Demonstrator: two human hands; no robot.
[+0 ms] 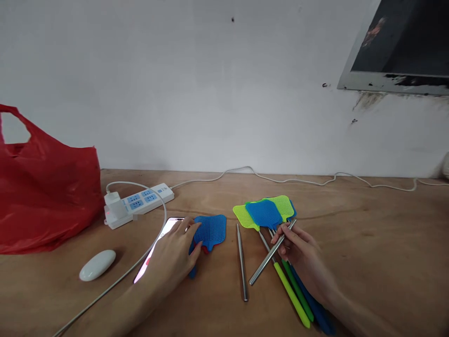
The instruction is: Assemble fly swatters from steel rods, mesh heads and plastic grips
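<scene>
My right hand (298,243) pinches a silver metal rod (268,260), tilted above several fly swatters. The top swatter head is a blue mesh (264,214), lying over a yellow-green mesh head (243,216). Their handles fan toward me: a yellow-green handle (291,295), a green handle (298,291) and a blue handle (314,304). My left hand (177,250) has thumb and forefinger apart at the edge of a blue fly swatter head (212,229), with a bit of red showing beneath it. Between the hands lies a second metal rod (242,264).
A lit phone (152,255) lies partly under my left forearm. A white cable (140,259) runs from the power strip (154,200) across the table. At left are a white mouse (97,265) and a red plastic bag (52,192). A wall (210,93) closes off the back.
</scene>
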